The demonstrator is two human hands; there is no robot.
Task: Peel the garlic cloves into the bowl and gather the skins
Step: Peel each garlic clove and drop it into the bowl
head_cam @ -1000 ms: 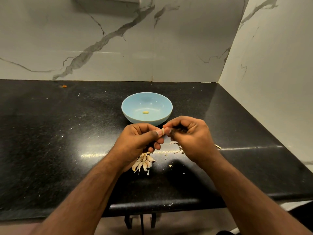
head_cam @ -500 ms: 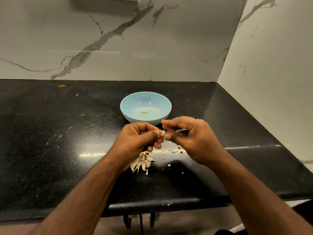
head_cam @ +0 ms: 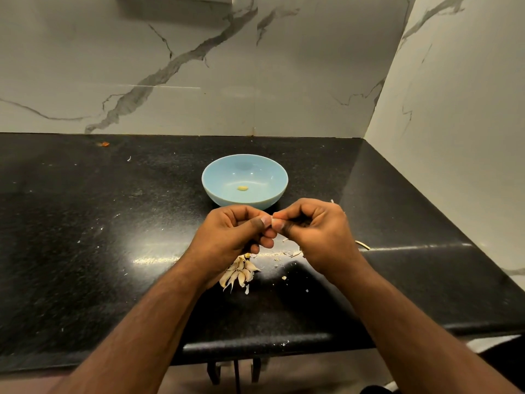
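both hands meet just above the counter (head_cam: pixel 85 251), in front of the blue bowl (head_cam: pixel 224 194), so that a finished clove has only a short way to go; the left hand (head_cam: pixel 230 237) curls its fingers (head_cam: pixel 262 223) round a small garlic clove (head_cam: pixel 273 222) and steadies it, thumb tip pressed up against it, while the right hand (head_cam: pixel 315 237) pinches at the same clove with thumb and forefinger, most likely picking at the skin; the clove is almost wholly hidden between the fingertips, so how much skin is left on it cannot be told; one peeled clove (head_cam: pixel 242 188) already lies at the bottom of the bowl, and the heap of unpeeled cloves (head_cam: pixel 240 273) sits on the counter just under the left wrist, close at hand for the next pick; loose skins (head_cam: pixel 292 253) lie scattered below the right hand, falling where the peeling is done, not yet gathered, so the task looks to be at an early stage; compared with half a second ago the right thumb and forefinger have closed in tighter on the clove, the pale bit of it that showed between the hands is now more covered, and the bowl, heap and skins lie as they did
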